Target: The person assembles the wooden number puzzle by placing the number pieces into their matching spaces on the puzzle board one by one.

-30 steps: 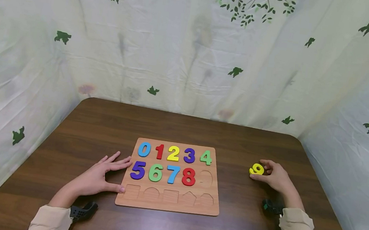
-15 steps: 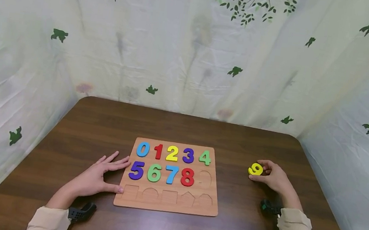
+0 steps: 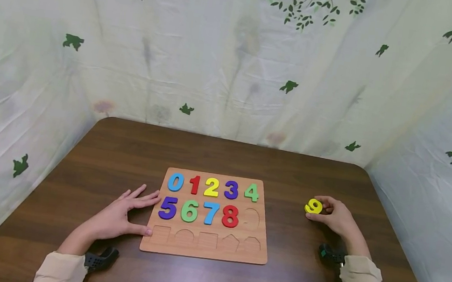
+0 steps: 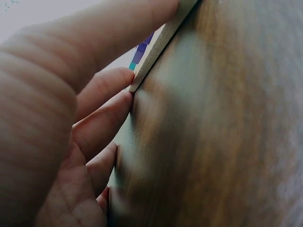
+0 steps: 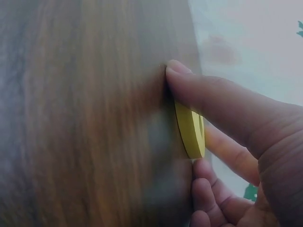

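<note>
A wooden number puzzle board (image 3: pixel 203 253) lies flat on the table, seen in the head view. Colourful digits from the blue 0 (image 3: pixel 176 182) to the red 8 (image 3: pixel 231 216) sit in its upper two rows. The left hand (image 3: pixel 117 218) touches the board's left edge with thumb and fingertips, its fingers fairly straight and spread. Off to the board's right, the right hand (image 3: pixel 338 219) pinches a yellow number 9 (image 3: pixel 313 206) between thumb and fingers, low at the tabletop. In the right wrist view the thumb partly hides the yellow piece (image 5: pixel 190 132).
The second row's last recess (image 3: pixel 251 218) is bare, as is the bottom row of outlined shapes (image 3: pixel 208 240). Around the brown wooden table (image 3: pixel 224 155) hangs a pale curtain (image 3: pixel 219 55) with leaf prints. A dark strap device sits on each wrist.
</note>
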Tool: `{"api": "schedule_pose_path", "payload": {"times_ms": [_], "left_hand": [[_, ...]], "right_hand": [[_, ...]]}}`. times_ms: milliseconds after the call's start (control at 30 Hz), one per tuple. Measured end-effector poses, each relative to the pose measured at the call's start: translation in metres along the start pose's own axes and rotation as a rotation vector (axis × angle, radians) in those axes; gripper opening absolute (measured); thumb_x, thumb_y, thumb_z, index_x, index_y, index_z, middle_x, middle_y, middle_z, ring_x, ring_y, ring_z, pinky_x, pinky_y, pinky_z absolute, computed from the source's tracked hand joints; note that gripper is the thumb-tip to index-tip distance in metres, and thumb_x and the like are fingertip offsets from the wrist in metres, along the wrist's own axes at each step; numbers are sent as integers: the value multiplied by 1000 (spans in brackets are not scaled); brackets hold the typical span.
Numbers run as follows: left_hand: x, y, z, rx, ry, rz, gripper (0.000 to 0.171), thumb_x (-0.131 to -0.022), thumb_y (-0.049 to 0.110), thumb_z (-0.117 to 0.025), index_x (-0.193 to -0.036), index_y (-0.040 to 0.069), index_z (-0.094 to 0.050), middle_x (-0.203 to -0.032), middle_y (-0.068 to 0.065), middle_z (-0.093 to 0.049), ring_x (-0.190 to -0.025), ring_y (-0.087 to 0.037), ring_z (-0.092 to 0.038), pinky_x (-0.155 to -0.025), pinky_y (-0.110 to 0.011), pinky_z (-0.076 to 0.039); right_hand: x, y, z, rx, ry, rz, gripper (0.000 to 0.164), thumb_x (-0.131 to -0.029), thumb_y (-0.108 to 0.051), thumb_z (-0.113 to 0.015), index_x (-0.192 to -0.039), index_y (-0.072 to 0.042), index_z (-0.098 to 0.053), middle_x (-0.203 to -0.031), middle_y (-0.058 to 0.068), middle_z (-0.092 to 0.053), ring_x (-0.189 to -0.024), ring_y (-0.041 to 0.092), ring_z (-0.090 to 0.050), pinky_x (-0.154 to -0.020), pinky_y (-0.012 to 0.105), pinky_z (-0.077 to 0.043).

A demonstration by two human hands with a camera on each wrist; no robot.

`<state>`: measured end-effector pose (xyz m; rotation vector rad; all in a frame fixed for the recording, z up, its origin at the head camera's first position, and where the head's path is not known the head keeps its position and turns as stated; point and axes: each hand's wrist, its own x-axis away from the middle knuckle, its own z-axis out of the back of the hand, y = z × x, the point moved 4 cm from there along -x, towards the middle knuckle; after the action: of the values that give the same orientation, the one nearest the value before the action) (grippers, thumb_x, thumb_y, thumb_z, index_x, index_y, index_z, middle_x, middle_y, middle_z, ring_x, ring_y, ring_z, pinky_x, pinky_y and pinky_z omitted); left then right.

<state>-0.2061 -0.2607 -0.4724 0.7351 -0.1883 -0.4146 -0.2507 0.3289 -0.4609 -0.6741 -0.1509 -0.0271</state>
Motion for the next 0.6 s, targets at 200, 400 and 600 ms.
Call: {"api": "schedule_pose_path", "payload": {"times_ms": [200,400,600], "left_hand": [[0,1,1,5,2,-4,91,-78,51,-93,-155,17,-60,-167,-11,-50,-165,-53,-12,-128,-77,-4],[0,0,0,-3,-2,-1,90,-79,52,-93,-155,18,-60,-167,-10,-49,-165,-53,-13,-128,-77,-4],[-1,-2,0,-8,-4,0,91,-79,52,-93,-156,18,-59,-167,-10,-49,-165,-53,-13,-128,-78,-4]], "right_hand": [[-1,2,0,-15,4,-5,77,-91,-34,-89,-147,5,-55,-120,20,-58,-110,33,-51,-91,39,-49],[0,1,0,2,13,3,73,-90,-33,-90,-141,8,-58,-118,20,-61,-108,33,-53,-90,38,-48],[-1,-2,1,40,18,33,70,-90,-34,-90,-140,7,-62,-119,21,-65,-106,33,-57,-90,40,-51]]}}
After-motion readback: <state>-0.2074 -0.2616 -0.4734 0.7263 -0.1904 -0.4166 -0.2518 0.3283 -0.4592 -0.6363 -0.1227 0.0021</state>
